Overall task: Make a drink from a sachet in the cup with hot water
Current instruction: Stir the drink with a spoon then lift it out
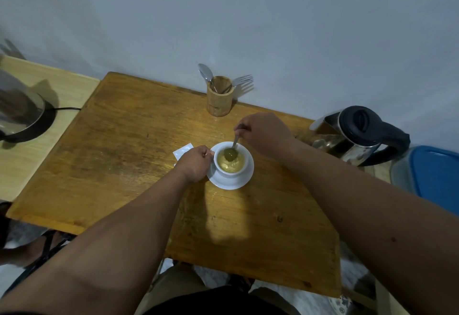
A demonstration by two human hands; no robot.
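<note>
A white cup point(244, 159) stands on a white saucer point(246, 178) near the middle of the wooden table point(124, 141). It holds a foamy yellowish drink. My left hand point(196, 163) grips the cup at its left side, where the handle is hidden by my fingers. My right hand point(263, 132) pinches a metal spoon point(233, 144) whose bowl dips into the drink. A white sachet point(182, 152) lies flat on the table just behind my left hand, partly hidden.
A steel kettle point(357, 136) with a black lid and handle stands at the table's right edge. A wooden cutlery holder point(219, 98) with spoons and a fork is at the back. Another appliance point(22, 113) sits on a paler table at left; a blue-lidded container point(437, 175) is at right.
</note>
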